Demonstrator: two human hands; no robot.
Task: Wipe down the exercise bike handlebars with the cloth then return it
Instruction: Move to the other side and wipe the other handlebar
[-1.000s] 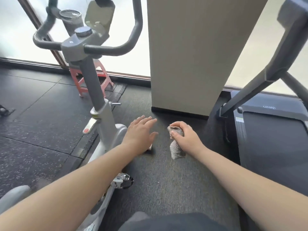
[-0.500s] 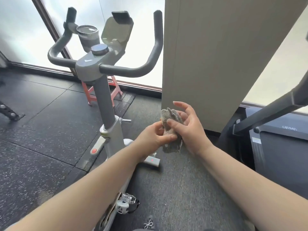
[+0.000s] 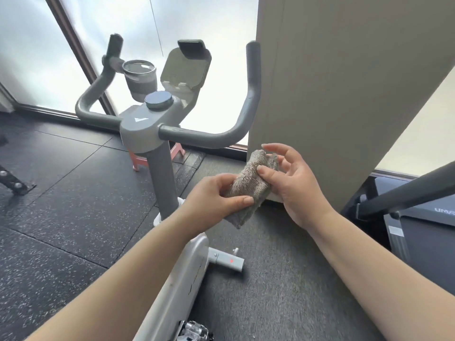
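Crumpled grey terry cloth [image 3: 248, 187] held in the air below the grey curved bike handlebars [image 3: 211, 136], left hand [image 3: 214, 200] pinching its lower end, right hand [image 3: 288, 183] thumb pressing it, fingers loosely spread

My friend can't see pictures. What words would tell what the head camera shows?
Both hands hold a crumpled grey cloth, the left hand pinching its lower end and the right hand its upper end, close to an exercise bike's grey handlebars but not touching them. A cup sits by the left bar; a pillar and a treadmill stand to the right.
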